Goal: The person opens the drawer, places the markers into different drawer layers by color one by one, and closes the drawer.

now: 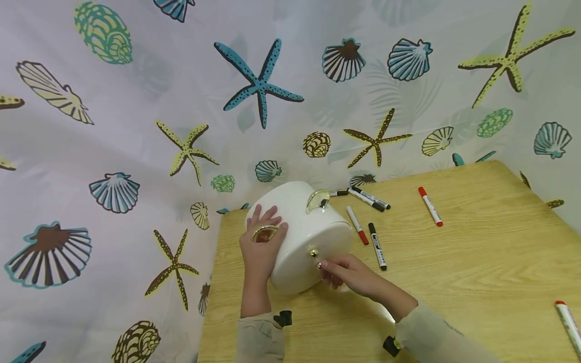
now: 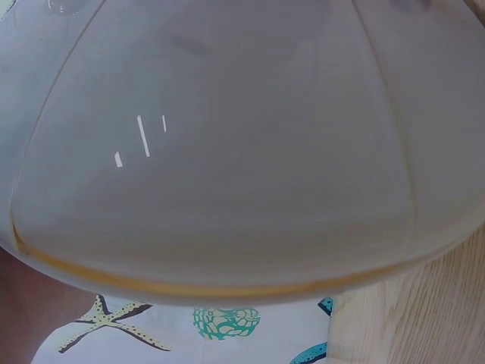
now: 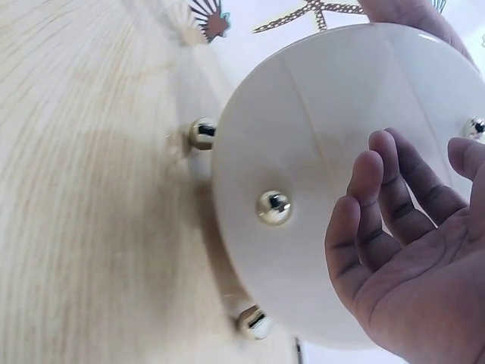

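Observation:
A round white container (image 1: 290,212) with gold loop handles lies tipped on its side on the wooden table. My left hand (image 1: 260,252) rests on its curved wall with fingers spread, around one gold handle (image 1: 265,234). Its flat round face (image 3: 364,91) is turned toward me and carries gold ball knobs (image 3: 273,207). My right hand (image 1: 347,275) is at this face, thumb and index tips right at a gold ball. In the right wrist view its fingers are loosely curved, the thumb apart from them. The glossy wall (image 2: 227,167) fills most of the left wrist view.
Behind and right of the container lie several red and black markers, among them a black-capped one (image 1: 378,247) and a red-capped one (image 1: 430,206). Another red marker (image 1: 568,326) is at the right edge. A shell-and-starfish curtain (image 1: 281,126) borders the table.

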A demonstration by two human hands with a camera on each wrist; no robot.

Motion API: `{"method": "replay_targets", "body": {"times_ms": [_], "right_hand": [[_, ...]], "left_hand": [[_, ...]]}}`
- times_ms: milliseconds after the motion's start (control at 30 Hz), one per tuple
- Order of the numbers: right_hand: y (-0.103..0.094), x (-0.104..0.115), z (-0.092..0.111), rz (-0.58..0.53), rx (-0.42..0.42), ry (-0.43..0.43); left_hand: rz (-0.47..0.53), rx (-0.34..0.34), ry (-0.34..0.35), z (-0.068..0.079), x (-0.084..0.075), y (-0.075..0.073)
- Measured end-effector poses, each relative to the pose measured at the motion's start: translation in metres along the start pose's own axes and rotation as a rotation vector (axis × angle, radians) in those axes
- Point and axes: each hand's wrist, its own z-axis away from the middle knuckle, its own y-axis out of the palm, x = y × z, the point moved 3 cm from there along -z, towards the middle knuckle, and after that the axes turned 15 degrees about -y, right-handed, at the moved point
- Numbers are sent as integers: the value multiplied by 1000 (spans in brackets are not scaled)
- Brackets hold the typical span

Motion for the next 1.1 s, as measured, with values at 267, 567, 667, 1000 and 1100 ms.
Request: {"method": "replay_targets", "body": {"times_ms": [267,567,667,1000,1100], "right_hand": [[4,-20,-4,5,-2,42],[8,-23,-9,-15,-20,49],[7,-21,-10,-14,-15,45],[6,-22,-9,-21,-37,64],[7,-23,-9,-33,-53,81]], "left_hand": [[35,2,-14,4,-10,-1],[54,14,-5,4,-10,0],[35,10,-5,4,-12,0],[-2,2,-24,5,-12,0],[2,-2,-24,6,-13,0]]}}
